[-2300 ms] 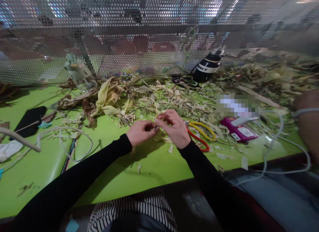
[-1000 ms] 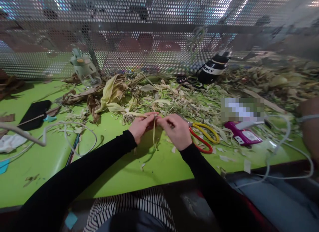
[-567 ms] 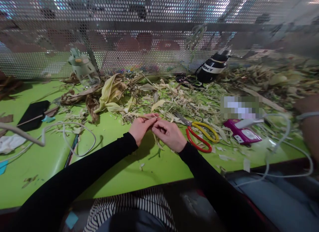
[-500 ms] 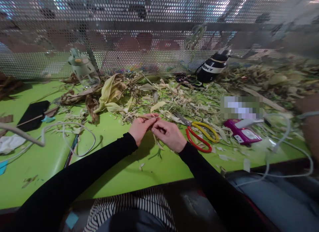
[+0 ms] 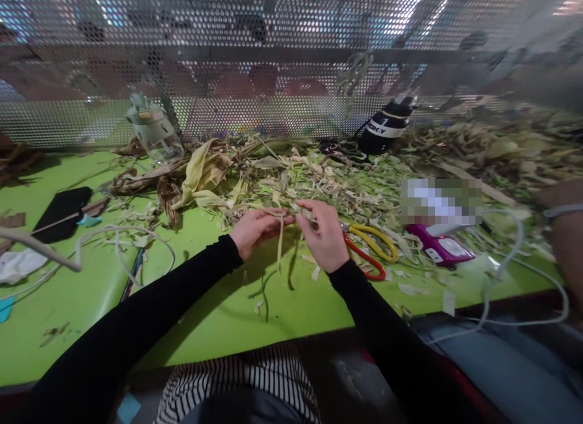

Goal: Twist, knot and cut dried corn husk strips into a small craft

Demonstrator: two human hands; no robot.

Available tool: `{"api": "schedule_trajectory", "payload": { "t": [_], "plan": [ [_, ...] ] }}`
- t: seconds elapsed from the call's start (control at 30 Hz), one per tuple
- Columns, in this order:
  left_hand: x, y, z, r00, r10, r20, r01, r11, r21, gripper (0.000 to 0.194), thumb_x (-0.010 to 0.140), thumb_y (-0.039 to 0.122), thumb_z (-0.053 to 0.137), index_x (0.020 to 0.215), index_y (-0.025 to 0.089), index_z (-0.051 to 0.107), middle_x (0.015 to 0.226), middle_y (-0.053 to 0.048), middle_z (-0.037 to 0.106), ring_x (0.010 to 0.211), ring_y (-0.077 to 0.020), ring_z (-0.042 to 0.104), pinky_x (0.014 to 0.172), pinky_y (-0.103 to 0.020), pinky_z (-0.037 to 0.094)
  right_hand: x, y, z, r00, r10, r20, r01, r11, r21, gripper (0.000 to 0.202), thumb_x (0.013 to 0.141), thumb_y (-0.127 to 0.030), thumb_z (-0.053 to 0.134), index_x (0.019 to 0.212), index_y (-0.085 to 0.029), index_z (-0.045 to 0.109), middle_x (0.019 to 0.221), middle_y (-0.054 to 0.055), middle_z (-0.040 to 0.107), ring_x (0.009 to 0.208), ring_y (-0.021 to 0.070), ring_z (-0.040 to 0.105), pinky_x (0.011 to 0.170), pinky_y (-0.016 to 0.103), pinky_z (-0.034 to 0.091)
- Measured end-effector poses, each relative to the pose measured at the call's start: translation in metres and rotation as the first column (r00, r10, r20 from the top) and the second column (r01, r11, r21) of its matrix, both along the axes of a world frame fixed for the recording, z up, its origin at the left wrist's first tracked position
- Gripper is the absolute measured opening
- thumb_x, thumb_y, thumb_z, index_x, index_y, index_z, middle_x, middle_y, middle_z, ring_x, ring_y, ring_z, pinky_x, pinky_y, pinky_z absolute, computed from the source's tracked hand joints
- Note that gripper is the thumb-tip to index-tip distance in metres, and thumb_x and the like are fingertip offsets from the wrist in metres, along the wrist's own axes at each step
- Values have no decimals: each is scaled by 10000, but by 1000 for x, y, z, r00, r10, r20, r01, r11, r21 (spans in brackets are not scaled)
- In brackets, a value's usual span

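Observation:
My left hand (image 5: 255, 229) is pinched round a thin husk strip (image 5: 280, 245), which hangs down between my two hands. My right hand (image 5: 324, 234) is just to the right, thumb and fingertips drawn together near the strip; what lies between them is too small to make out. Beside my right wrist lie scissors (image 5: 374, 242) with one red and one yellow handle, their blades mostly hidden by the hand. Behind both hands spreads a heap of dry husk scraps (image 5: 328, 175), with a larger yellowish husk (image 5: 200, 175) at its left.
On the green table (image 5: 218, 327) stand a clear bottle (image 5: 157, 132) and a black bottle (image 5: 385, 127) by the perforated screen. A phone (image 5: 64, 211) and a cable are at left. A magenta device (image 5: 441, 245) lies at right, near another person's arm (image 5: 562, 229).
My hands have moved slightly apart, and the right fingers are less curled. The strip now hangs more visibly between them. My right hand covers more of the scissors.

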State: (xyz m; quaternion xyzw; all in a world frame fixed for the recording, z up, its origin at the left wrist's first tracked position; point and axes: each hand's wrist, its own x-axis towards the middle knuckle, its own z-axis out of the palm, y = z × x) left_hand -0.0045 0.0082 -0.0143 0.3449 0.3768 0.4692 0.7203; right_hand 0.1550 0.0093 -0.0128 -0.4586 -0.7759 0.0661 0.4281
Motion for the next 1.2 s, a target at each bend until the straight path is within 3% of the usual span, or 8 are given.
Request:
{"api": "schedule_trajectory", "payload": {
  "t": [0.07,0.17,0.4,0.57,0.77,0.97,1.07,1.2],
  "plan": [
    [-1,-1,0,999,-42,-33,43,999,21,252,648,210,721,872,116,655,780,-54,700,745,-121,645,777,-245,480,2,3,-2,996,70,49,-65,994,-87,210,886,-257,449,1031,-181,581,1024,94,649,968,222,560,844,354,398],
    [-1,-1,-3,994,-39,-105,48,995,83,277,623,263,745,838,117,648,736,-35,683,698,-114,622,752,-257,476,1,2,-4,991,122,50,-110,973,-202,187,897,-283,436,889,-182,592,847,61,646,782,179,577,689,282,419],
    [-5,2,-6,926,95,-366,64,915,398,176,690,284,677,783,136,658,785,-29,653,725,-127,590,738,-243,448,-2,-9,3,996,86,-18,-88,979,-182,219,882,-317,466,706,-193,507,601,-7,469,548,119,421,513,241,316],
    [-7,3,-5,900,124,-419,112,862,495,194,759,324,602,740,151,686,889,-48,648,790,-146,586,760,-234,437,-3,-14,7,988,99,-115,-124,964,-235,238,875,-338,485,687,-193,483,561,-36,390,474,93,318,460,237,268],
    [-8,4,-4,893,181,-413,52,868,494,195,754,323,616,732,138,675,896,-48,644,778,-135,576,750,-239,429,-3,-15,7,979,121,-164,-158,958,-238,234,878,-339,480,697,-191,485,544,-52,360,451,83,286,437,236,243],
    [-9,3,1,950,-52,-309,176,904,390,266,708,376,672,806,129,652,788,-47,667,775,-151,616,781,-272,450,0,-11,8,986,102,-129,-130,965,-230,213,881,-295,475,710,-182,531,635,-6,509,551,107,429,517,238,332],
    [-6,2,3,965,-65,-255,153,928,341,289,654,362,722,795,130,621,706,-24,653,708,-132,613,730,-265,464,1,-9,9,980,127,-151,-163,954,-252,161,879,-284,475,767,-186,537,698,11,559,608,124,492,557,242,378],
    [-3,-1,3,967,-60,-249,124,961,248,294,637,309,739,818,125,598,739,-30,656,709,-123,627,707,-257,481,2,-8,9,992,46,-122,-57,995,-86,119,856,-293,509,791,-196,533,811,50,582,766,178,529,694,306,418]
  ]
}}
